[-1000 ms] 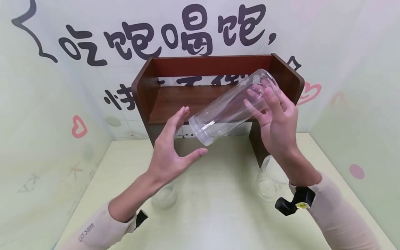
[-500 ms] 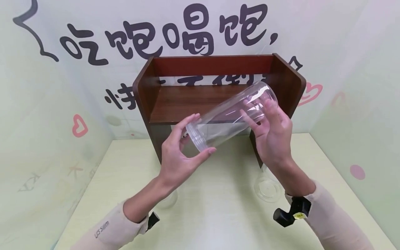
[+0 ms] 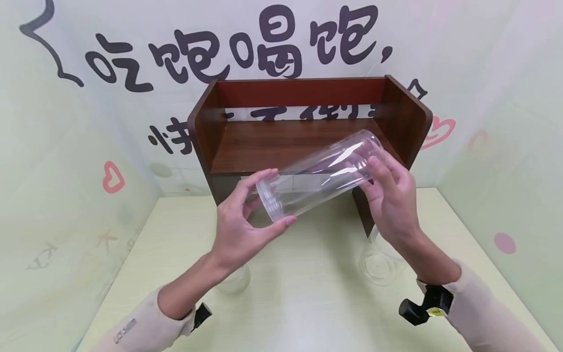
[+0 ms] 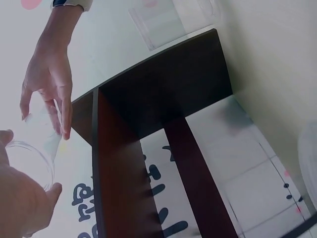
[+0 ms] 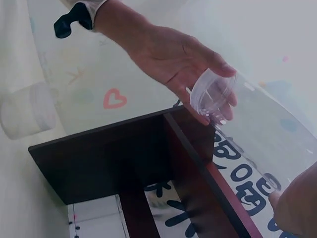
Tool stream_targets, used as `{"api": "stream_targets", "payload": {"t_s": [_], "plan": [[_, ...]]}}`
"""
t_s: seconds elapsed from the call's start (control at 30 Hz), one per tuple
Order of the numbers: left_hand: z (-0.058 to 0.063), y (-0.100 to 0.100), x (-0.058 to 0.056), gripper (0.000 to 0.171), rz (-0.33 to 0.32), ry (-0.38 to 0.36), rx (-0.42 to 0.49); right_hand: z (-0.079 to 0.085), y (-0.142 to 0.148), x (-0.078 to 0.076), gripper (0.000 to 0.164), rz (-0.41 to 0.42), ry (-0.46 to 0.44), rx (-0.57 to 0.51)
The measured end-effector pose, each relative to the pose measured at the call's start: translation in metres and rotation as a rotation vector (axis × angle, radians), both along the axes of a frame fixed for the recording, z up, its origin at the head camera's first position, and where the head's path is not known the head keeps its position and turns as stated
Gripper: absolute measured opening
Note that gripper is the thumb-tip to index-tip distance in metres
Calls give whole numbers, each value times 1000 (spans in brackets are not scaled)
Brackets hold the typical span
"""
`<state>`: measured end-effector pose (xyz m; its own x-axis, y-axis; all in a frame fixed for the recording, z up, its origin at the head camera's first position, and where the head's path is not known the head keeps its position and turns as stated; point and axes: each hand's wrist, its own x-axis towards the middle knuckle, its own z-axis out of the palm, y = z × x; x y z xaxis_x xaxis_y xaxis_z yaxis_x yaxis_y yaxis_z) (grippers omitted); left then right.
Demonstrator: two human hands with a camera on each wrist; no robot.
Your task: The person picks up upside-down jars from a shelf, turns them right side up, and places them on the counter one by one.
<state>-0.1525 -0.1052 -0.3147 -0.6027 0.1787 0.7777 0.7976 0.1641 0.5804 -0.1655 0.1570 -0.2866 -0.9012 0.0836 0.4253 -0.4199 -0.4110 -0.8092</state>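
Note:
A tall clear plastic jar [image 3: 321,173] is held up in front of the shelf, tilted with its ridged end [image 3: 270,200] low on the left. My left hand [image 3: 239,225] grips that ridged end, thumb below and fingers above; the right wrist view shows the fingers curled round the ridged rim [image 5: 203,96]. My right hand [image 3: 391,195] holds the opposite, smooth end, its fingers partly seen through the clear wall. In the left wrist view the right hand [image 4: 49,74] appears at the far end of the jar.
A dark brown wooden shelf [image 3: 299,146] stands on the pale table [image 3: 308,303] behind the jar. Another clear jar [image 3: 235,281] is below my left forearm. More clear containers [image 3: 378,266] stand by the shelf's right leg, partly hidden by my right arm. Printed walls enclose the table.
My left hand has come from beside the jar to grip its ridged end. The jar has lowered and tilted closer to level, with the right hand still on its other end.

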Motion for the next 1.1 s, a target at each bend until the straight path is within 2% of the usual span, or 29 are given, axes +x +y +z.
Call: {"api": "stream_targets", "payload": {"t_s": [0.13,0.3,0.53,0.7,0.77,0.87,1.1], "plan": [[2,-9,3,85,12,-14,-49,3,10,2,38,-16,5,158],[5,-19,6,86,10,-25,-98,9,24,4,46,-86,76,447],[6,-30,11,86,2,-22,-190,26,40,0,56,-160,262,746],[8,-36,12,85,-11,-9,-281,40,52,-7,67,-298,425,1011],[10,-38,12,83,-12,-13,-331,46,56,-12,67,-351,468,1071],[11,-40,13,82,24,-25,-430,53,63,-17,67,-409,510,1130],[12,-42,11,83,65,-41,-583,66,76,-32,81,-512,566,1360]]}}
